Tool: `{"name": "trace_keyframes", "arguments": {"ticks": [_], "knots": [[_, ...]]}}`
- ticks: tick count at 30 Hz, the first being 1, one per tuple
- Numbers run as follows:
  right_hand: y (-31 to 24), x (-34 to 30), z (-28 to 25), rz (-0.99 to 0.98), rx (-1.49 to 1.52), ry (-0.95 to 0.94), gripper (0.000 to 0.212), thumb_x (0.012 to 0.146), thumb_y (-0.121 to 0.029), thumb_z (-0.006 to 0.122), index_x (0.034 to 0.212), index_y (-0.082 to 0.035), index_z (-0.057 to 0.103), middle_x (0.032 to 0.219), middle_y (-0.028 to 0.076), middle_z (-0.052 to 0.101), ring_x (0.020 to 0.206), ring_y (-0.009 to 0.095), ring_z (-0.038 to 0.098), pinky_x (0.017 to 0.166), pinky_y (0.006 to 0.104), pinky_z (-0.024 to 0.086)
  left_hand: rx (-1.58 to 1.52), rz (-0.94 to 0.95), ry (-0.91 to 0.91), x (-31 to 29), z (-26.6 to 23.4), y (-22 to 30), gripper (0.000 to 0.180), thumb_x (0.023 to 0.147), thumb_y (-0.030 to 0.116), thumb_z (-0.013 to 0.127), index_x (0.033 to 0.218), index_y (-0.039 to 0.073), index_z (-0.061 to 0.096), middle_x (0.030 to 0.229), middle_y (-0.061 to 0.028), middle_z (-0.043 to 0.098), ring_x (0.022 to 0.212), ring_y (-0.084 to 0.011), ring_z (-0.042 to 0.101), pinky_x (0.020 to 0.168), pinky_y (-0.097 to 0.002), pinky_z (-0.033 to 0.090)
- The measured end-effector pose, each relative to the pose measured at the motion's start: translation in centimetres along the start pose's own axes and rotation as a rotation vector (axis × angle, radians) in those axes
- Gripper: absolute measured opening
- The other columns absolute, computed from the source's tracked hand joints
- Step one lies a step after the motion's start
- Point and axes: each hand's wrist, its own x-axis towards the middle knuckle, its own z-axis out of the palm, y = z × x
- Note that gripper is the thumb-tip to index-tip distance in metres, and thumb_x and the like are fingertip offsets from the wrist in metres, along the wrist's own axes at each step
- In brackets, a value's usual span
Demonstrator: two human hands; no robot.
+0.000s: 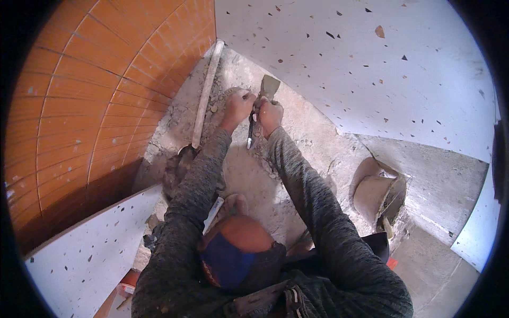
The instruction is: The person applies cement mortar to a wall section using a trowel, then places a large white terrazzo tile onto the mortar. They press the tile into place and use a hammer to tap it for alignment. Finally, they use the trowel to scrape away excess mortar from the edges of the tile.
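My right hand (271, 114) is closed around a flat-bladed scraper, whose grey-green, mortar-caked blade (270, 86) points away from me. A thin black shaft (250, 133) with a pale tip sticks out below, between my hands. It may be the scraper's handle, but my fingers hide where it joins. Close beside it on the left, my left hand (238, 108) has its fingers curled in, and what they hold, if anything, is hidden. Both hands are over rough, dusty ground (241, 169) near the foot of a white speckled panel (339, 63).
On the left rises an orange tiled wall (79, 100), with a pale pipe (208, 95) lying along its foot. A dirty, mortar-stained bucket (371, 193) lies tipped at the right. Another speckled panel (95, 254) stands at the lower left. Crumbled rubble is scattered about the pipe.
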Motion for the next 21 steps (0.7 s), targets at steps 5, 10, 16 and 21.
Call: {"name": "trace_keyframes", "arguments": {"ticks": [5,10,16,21], "knots": [[-0.6,-0.5,2.1,0.045,0.312,0.12,0.03,0.084,-0.014,0.064,0.102,0.007,0.054,0.085,0.014,0.064,0.069,0.019,0.062,0.058,0.0336,0.049,0.049,-0.012,-0.086,0.8,0.5,-1.3,0.039,0.089,0.035,0.06,0.096,-0.002,0.067,0.083,-0.0223,0.066,0.076,-0.0311,0.065,0.071,-0.0386,0.049],[-2.8,-1.4,5.6,0.102,0.347,0.205,0.023,0.087,-0.008,0.061,0.104,0.003,0.052,0.091,0.014,0.063,0.081,0.02,0.062,0.069,0.0327,0.051,0.01,0.021,0.006,1.7,0.4,-3.3,0.036,0.086,0.033,0.061,0.089,-0.002,0.069,0.086,-0.0265,0.065,0.085,-0.0433,0.064,0.072,-0.0452,0.05],[1.6,2.5,3.1,-0.326,-0.176,-0.126,0.021,0.087,-0.015,0.062,0.093,0.004,0.058,0.087,0.014,0.062,0.08,0.022,0.062,0.068,0.0352,0.051,0.206,-0.118,-0.065,1.9,-0.1,-0.8,0.04,0.092,0.036,0.055,0.1,-0.001,0.068,0.095,-0.0264,0.065,0.091,-0.0399,0.065,0.078,-0.0417,0.049],[-2.1,2.2,2.7,0.16,0.479,-0.045,0.029,0.091,-0.02,0.061,0.087,0.008,0.062,0.082,0.012,0.064,0.071,0.02,0.061,0.061,0.0342,0.049,-0.134,-0.187,-0.087,1.4,1.3,1.3,0.042,0.095,0.038,0.05,0.112,0.004,0.067,0.103,-0.0221,0.068,0.099,-0.032,0.064,0.086,-0.0369,0.047]]}}
